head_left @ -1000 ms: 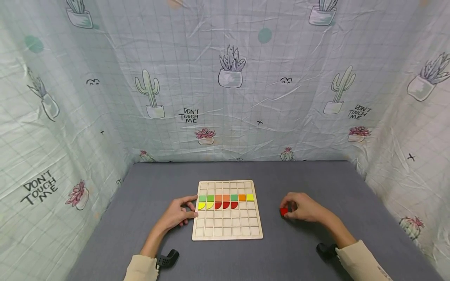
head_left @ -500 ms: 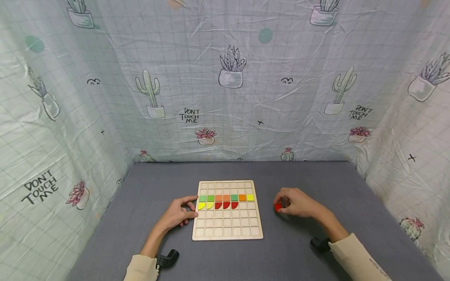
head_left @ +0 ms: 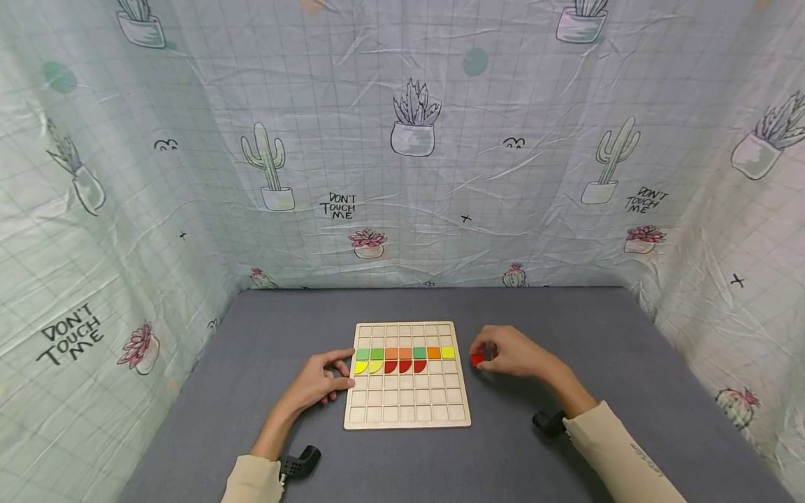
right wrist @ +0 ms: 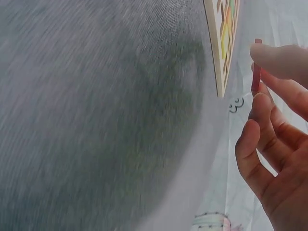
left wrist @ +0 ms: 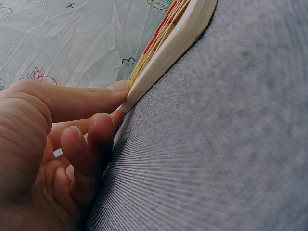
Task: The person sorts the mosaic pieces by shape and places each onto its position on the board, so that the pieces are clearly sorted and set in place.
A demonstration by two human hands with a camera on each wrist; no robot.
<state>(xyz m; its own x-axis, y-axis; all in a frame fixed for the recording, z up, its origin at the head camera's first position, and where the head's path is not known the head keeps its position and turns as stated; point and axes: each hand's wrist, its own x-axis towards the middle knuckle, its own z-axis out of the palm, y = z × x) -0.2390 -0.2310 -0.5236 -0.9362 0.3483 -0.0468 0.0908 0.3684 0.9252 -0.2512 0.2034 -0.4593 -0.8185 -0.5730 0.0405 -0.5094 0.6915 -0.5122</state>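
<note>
A square wooden grid board [head_left: 405, 399] lies flat on the dark table. My left hand [head_left: 321, 378] is at its left side, thumb and index finger spread apart and touching the edge; the left wrist view shows these fingertips against the board's pale rim [left wrist: 163, 60]. To the right of the board, my right hand [head_left: 512, 351] pinches a small flat red tile [head_left: 477, 359] between thumb and fingers. Seen edge-on in the right wrist view, the red tile [right wrist: 256, 79] is thin; its full outline is hidden by the fingers.
One board row is filled with coloured square tiles [head_left: 419, 353]. Below it sit yellow quarter-round pieces [head_left: 375, 367] and red quarter-round pieces [head_left: 405, 366]. A grey cloth covers the table [head_left: 534, 311], and a cactus-print curtain [head_left: 465, 175] surrounds it at the back and sides.
My right hand has moved left and slightly away from me with the red tile, coming close to the board's right edge. My left hand and the board have stayed in place.
</note>
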